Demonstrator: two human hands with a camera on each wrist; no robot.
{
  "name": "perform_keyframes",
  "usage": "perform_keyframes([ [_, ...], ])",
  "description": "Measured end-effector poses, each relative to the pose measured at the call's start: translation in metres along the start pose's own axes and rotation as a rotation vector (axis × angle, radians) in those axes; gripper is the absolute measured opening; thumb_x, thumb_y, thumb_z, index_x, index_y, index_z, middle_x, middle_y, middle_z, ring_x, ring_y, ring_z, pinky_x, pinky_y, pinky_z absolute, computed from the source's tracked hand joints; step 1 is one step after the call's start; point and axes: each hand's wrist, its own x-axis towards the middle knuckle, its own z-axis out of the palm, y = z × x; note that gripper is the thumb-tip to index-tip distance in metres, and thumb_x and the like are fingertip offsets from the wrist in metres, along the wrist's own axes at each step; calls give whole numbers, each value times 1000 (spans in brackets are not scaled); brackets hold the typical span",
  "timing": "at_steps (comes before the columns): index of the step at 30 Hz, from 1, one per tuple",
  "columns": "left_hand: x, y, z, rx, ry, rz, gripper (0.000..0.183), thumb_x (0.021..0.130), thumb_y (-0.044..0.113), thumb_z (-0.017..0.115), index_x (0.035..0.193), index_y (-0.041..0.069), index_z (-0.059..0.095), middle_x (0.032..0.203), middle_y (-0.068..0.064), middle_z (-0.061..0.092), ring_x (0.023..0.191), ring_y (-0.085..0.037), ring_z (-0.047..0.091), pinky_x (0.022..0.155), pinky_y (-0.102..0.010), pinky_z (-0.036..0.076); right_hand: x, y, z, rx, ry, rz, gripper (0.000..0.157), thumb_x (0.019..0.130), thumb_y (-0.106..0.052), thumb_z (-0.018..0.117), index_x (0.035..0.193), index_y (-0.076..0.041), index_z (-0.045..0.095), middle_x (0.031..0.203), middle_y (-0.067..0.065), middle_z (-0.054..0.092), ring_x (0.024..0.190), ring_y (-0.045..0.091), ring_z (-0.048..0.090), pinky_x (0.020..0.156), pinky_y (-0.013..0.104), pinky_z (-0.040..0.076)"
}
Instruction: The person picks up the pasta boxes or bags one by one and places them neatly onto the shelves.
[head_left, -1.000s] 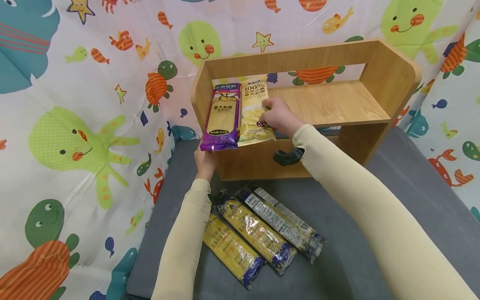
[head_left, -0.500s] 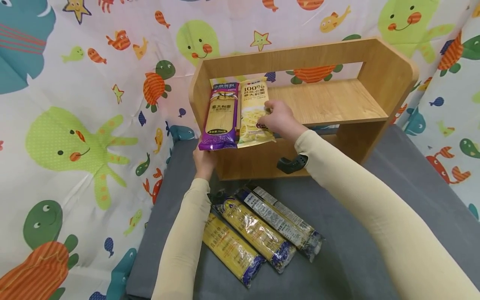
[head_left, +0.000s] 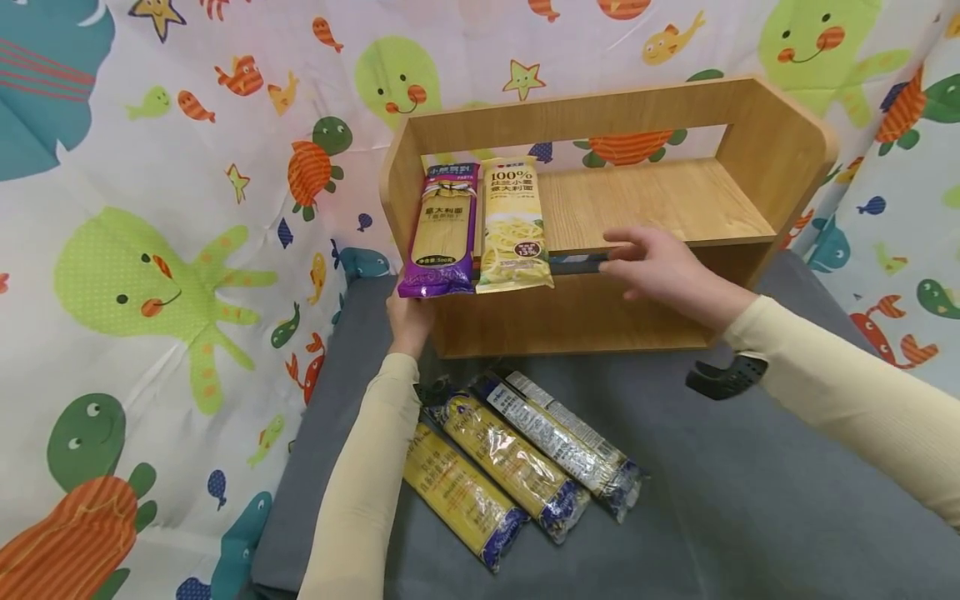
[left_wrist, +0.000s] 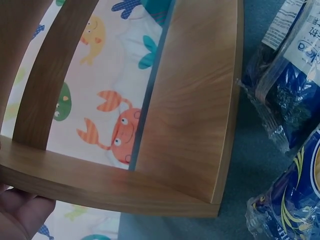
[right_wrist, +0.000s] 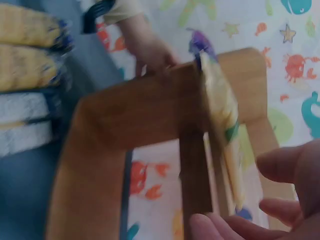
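A purple-trimmed pasta packet (head_left: 444, 221) and a pale yellow pasta packet (head_left: 513, 225) lie side by side at the left end of the wooden shelf's upper board, their lower ends jutting past its front edge. My left hand (head_left: 410, 323) grips the left side panel of the shelf (head_left: 738, 200), just under the purple packet. In the left wrist view its fingers (left_wrist: 27, 212) lie against the outside of that panel. My right hand (head_left: 663, 271) is in the air before the upper board, right of the yellow packet, fingers spread and holding nothing.
Two yellow spaghetti packets (head_left: 461, 492) and two packets with white labels (head_left: 555, 433) lie slanted on the grey padded surface (head_left: 720, 500) before the shelf. A cloth with sea animals (head_left: 187, 300) hangs behind and at both sides.
My right hand has let go of the yellow pasta packet and moved right and toward me. The packet stays on the upper board. My left hand keeps its place at the side panel.
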Motion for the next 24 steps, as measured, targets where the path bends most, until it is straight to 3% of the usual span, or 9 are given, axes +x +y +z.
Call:
perform_keyframes([
  [5,-2,1,-2,8,-2,17,40,106,27,47,143,11,52,108,-20,72,84,-34,65,62,-39,51,-37,54,-11,-29,-96,18,58,101,-20,61,151,1,41,139,32,56,112,31,67,78,36,61],
  [9,-3,3,-2,14,-8,15,39,106,26,47,141,11,53,109,-20,71,86,-35,64,66,-43,53,-60,99,-4,-6,-233,60,58,102,-20,60,150,5,39,138,33,57,114,34,68,81,44,61],
  [12,-2,3,-3,23,-1,22,38,105,24,48,140,10,53,110,-21,71,87,-35,64,68,-45,54,-72,129,11,39,-346,85,62,102,-20,60,151,7,35,140,35,55,118,40,66,84,49,60],
  [15,-1,3,-2,21,4,29,37,105,24,49,139,9,54,110,-21,71,87,-35,64,68,-45,54,-80,152,28,76,-406,98,66,101,-22,63,152,8,33,142,36,53,119,41,65,84,50,59],
  [24,-2,1,-1,16,8,34,37,106,25,49,139,9,54,109,-21,71,85,-34,64,63,-39,49,-79,189,90,166,-425,89,69,97,-18,68,152,8,35,136,38,56,114,38,66,75,46,58],
])
